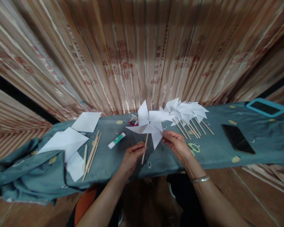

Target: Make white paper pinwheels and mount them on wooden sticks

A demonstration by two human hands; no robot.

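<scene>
A white paper pinwheel [148, 126] with a shiny pin at its centre is held up over the cloth-covered table. My left hand [133, 157] pinches its wooden stick [145, 145] below the blades. The fingers of my right hand [176, 142] are closed at the edge of the right blade. To the right lie several finished-looking pinwheels [176, 108], overlapping, their sticks pointing toward me. Behind the held pinwheel, a small red box [133, 122] of pins is partly visible. A green and white glue stick [116, 140] rests left of my left hand.
White paper sheets [63, 140] and loose wooden sticks [92, 154] lie on the left. Yellow-green scissor handles [194, 148] show beside my right hand. Farther right are a black phone [238, 138] and a blue-framed device [266, 107]. A curtain [137, 56] hangs behind the table.
</scene>
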